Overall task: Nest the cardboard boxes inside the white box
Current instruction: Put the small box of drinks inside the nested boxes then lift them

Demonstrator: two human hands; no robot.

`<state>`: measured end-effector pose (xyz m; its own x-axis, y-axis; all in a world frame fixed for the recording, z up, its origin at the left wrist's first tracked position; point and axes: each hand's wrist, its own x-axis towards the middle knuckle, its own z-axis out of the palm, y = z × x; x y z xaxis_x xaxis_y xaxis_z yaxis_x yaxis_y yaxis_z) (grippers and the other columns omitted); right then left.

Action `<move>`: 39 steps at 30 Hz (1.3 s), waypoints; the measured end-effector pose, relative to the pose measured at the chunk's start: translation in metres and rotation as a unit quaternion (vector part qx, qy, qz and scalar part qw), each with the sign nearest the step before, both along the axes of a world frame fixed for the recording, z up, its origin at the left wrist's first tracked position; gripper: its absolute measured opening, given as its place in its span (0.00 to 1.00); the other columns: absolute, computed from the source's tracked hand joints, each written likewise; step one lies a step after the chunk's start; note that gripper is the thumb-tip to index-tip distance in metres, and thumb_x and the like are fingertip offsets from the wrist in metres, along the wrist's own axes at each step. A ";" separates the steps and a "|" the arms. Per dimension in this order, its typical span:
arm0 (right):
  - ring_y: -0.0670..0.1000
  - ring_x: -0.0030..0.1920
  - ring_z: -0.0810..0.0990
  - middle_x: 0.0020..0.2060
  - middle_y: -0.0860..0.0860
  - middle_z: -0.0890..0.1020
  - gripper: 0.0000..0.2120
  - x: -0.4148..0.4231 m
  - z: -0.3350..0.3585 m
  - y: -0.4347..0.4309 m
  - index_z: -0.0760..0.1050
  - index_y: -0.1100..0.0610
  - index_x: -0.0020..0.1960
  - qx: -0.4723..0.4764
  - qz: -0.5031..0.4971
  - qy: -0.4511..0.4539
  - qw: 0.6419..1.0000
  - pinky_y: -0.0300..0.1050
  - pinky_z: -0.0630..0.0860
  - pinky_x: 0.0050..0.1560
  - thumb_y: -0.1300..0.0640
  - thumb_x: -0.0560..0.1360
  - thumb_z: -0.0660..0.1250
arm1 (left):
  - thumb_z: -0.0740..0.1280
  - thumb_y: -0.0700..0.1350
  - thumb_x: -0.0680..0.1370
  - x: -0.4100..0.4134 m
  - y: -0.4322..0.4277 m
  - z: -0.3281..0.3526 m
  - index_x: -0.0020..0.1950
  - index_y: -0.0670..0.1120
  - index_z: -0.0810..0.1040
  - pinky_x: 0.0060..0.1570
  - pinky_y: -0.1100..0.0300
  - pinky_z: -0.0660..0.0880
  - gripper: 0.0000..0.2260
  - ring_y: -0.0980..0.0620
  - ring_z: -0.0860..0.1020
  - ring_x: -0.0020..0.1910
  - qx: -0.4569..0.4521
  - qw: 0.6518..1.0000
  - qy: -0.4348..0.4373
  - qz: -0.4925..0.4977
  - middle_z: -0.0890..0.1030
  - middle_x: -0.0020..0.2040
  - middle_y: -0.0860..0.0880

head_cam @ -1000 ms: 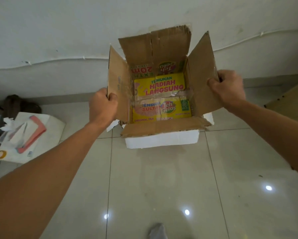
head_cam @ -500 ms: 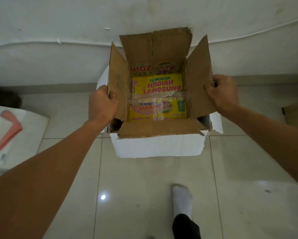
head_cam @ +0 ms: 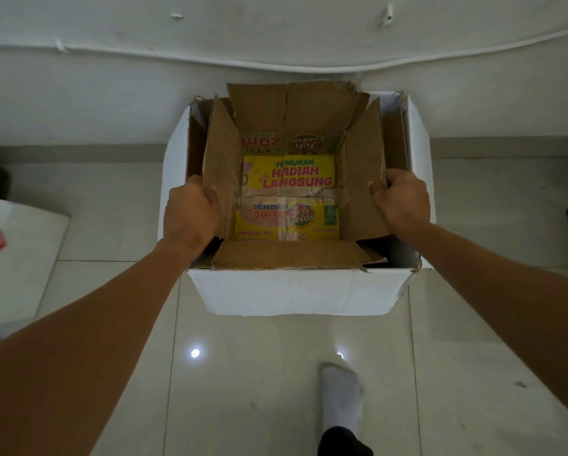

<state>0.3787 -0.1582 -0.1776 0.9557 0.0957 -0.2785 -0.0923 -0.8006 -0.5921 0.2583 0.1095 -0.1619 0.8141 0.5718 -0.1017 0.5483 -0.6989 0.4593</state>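
Lowered: creased cardboard box (head_cam: 292, 120) into smooth white box (head_cam: 295, 291).

I've brought the cardboard box (head_cam: 292, 179) down from above the white box (head_cam: 295, 291); its walls now sit inside the white rim. My socked foot (head_cam: 341, 393) has stepped forward on the floor (head_cam: 243, 373), and the view has closed in.

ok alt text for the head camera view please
Two bare hands, left hand and right hand, grip the side flaps of an open brown cardboard box sitting inside a larger white box on a pale tiled floor. Yellow tea packaging lines its bottom.
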 end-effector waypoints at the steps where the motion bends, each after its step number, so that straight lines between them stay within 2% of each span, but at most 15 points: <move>1: 0.55 0.41 0.77 0.45 0.57 0.82 0.12 0.002 -0.004 0.003 0.78 0.60 0.52 -0.005 -0.003 0.003 1.000 0.45 0.73 0.42 0.53 0.79 0.61 | 0.57 0.42 0.80 0.002 0.000 -0.003 0.40 0.40 0.68 0.32 0.56 0.65 0.10 0.45 0.71 0.30 0.002 1.000 0.007 0.001 0.73 0.35 0.41; 4: 0.54 0.40 0.76 0.46 0.57 0.83 0.12 0.008 -0.016 0.007 0.78 0.59 0.53 -0.008 -0.011 0.011 1.000 0.43 0.71 0.41 0.53 0.79 0.61 | 0.58 0.41 0.80 0.004 -0.003 -0.009 0.42 0.39 0.69 0.34 0.55 0.67 0.09 0.44 0.72 0.33 0.011 0.999 0.030 0.006 0.74 0.38 0.39; 6: 0.53 0.42 0.77 0.49 0.57 0.83 0.12 0.011 -0.022 0.008 0.77 0.59 0.55 0.001 -0.008 0.031 0.999 0.44 0.73 0.42 0.53 0.78 0.62 | 0.58 0.39 0.79 0.005 -0.004 -0.010 0.50 0.36 0.71 0.36 0.53 0.69 0.06 0.39 0.75 0.38 0.018 0.999 0.036 0.007 0.77 0.44 0.35; 10: 0.56 0.53 0.79 0.56 0.57 0.80 0.14 0.016 -0.032 0.007 0.74 0.58 0.61 0.021 -0.017 0.072 0.997 0.45 0.73 0.46 0.55 0.77 0.64 | 0.63 0.35 0.75 0.005 -0.011 -0.009 0.68 0.39 0.62 0.49 0.40 0.74 0.23 0.34 0.74 0.52 0.026 0.999 0.025 -0.004 0.72 0.57 0.33; 14: 0.53 0.47 0.78 0.54 0.58 0.81 0.11 0.015 -0.039 0.008 0.75 0.59 0.59 0.014 -0.044 0.058 0.997 0.41 0.72 0.43 0.58 0.77 0.63 | 0.65 0.32 0.73 -0.001 -0.013 -0.017 0.67 0.42 0.63 0.47 0.42 0.75 0.23 0.36 0.76 0.49 -0.009 0.999 0.043 -0.030 0.75 0.54 0.36; 18: 0.61 0.58 0.78 0.59 0.62 0.79 0.17 0.008 -0.050 0.011 0.70 0.62 0.63 -0.020 -0.018 0.112 0.993 0.48 0.74 0.51 0.60 0.76 0.65 | 0.64 0.29 0.72 -0.001 -0.006 -0.030 0.66 0.40 0.66 0.46 0.45 0.74 0.23 0.36 0.75 0.49 0.021 0.996 0.074 -0.048 0.75 0.54 0.36; 23: 0.66 0.59 0.76 0.62 0.66 0.74 0.20 0.007 -0.050 0.026 0.64 0.66 0.66 -0.096 0.020 0.174 0.980 0.54 0.74 0.56 0.58 0.78 0.63 | 0.66 0.33 0.72 -0.001 -0.006 -0.039 0.66 0.39 0.68 0.50 0.43 0.75 0.22 0.37 0.74 0.52 0.050 0.992 0.082 -0.081 0.75 0.55 0.36; 26: 0.66 0.59 0.76 0.62 0.68 0.73 0.21 0.003 -0.047 0.033 0.60 0.68 0.67 -0.159 0.085 0.145 0.973 0.54 0.74 0.54 0.63 0.77 0.61 | 0.66 0.39 0.73 -0.004 -0.009 -0.041 0.62 0.38 0.72 0.51 0.45 0.74 0.18 0.38 0.75 0.52 0.077 0.986 0.097 -0.114 0.77 0.54 0.37; 29: 0.66 0.64 0.71 0.68 0.66 0.65 0.33 0.000 -0.045 0.027 0.51 0.65 0.74 -0.206 0.121 0.089 0.967 0.58 0.72 0.58 0.62 0.75 0.65 | 0.66 0.42 0.74 -0.004 -0.013 -0.043 0.57 0.38 0.76 0.50 0.47 0.73 0.14 0.39 0.75 0.51 0.085 0.980 0.098 -0.148 0.78 0.53 0.38; 31: 0.67 0.61 0.71 0.64 0.66 0.68 0.32 -0.003 -0.037 0.021 0.57 0.63 0.73 -0.251 0.185 -0.057 0.949 0.61 0.73 0.54 0.60 0.73 0.67 | 0.65 0.45 0.75 -0.004 -0.015 -0.044 0.54 0.40 0.77 0.49 0.49 0.69 0.11 0.40 0.76 0.49 0.080 0.976 0.095 -0.177 0.80 0.50 0.39; 33: 0.65 0.54 0.75 0.57 0.64 0.74 0.24 -0.006 -0.031 0.016 0.66 0.61 0.67 -0.224 0.277 -0.163 0.920 0.58 0.73 0.49 0.58 0.73 0.66 | 0.64 0.48 0.77 -0.005 -0.019 -0.043 0.53 0.44 0.78 0.50 0.51 0.70 0.10 0.42 0.77 0.46 0.042 0.977 0.077 -0.196 0.82 0.47 0.42; 35: 0.57 0.50 0.76 0.54 0.60 0.78 0.18 -0.011 -0.026 0.011 0.71 0.58 0.64 -0.139 0.364 -0.093 0.916 0.51 0.72 0.48 0.48 0.78 0.60 | 0.61 0.56 0.78 -0.005 -0.022 -0.042 0.56 0.49 0.78 0.50 0.54 0.71 0.14 0.47 0.78 0.47 -0.079 0.974 0.096 -0.189 0.83 0.48 0.47; 37: 0.54 0.54 0.76 0.60 0.57 0.78 0.30 -0.018 -0.020 0.010 0.71 0.52 0.67 -0.092 0.360 0.163 0.914 0.47 0.69 0.52 0.34 0.76 0.50 | 0.56 0.69 0.74 -0.005 -0.024 -0.040 0.60 0.57 0.76 0.52 0.55 0.70 0.23 0.53 0.74 0.53 -0.271 0.927 0.190 -0.176 0.79 0.55 0.54; 38: 0.55 0.59 0.74 0.64 0.56 0.75 0.36 -0.020 -0.018 0.008 0.69 0.48 0.69 -0.095 0.342 0.269 0.895 0.48 0.68 0.56 0.28 0.71 0.46 | 0.56 0.75 0.69 -0.006 -0.026 -0.040 0.60 0.61 0.75 0.54 0.55 0.69 0.28 0.55 0.73 0.55 -0.317 0.898 0.238 -0.193 0.77 0.57 0.58; 39: 0.56 0.64 0.72 0.68 0.53 0.73 0.41 -0.022 -0.018 0.007 0.68 0.45 0.70 -0.109 0.345 0.321 0.875 0.48 0.66 0.59 0.24 0.66 0.44 | 0.57 0.78 0.64 -0.009 -0.027 -0.041 0.59 0.62 0.75 0.55 0.56 0.70 0.32 0.56 0.73 0.56 -0.313 0.880 0.275 -0.229 0.76 0.57 0.60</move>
<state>0.3565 -0.1510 -0.1952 0.3313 0.4661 -0.8203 0.1994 -0.8844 -0.4219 0.2491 0.0823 -0.2024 0.6742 -0.1127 -0.7299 0.5339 -0.6084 0.5872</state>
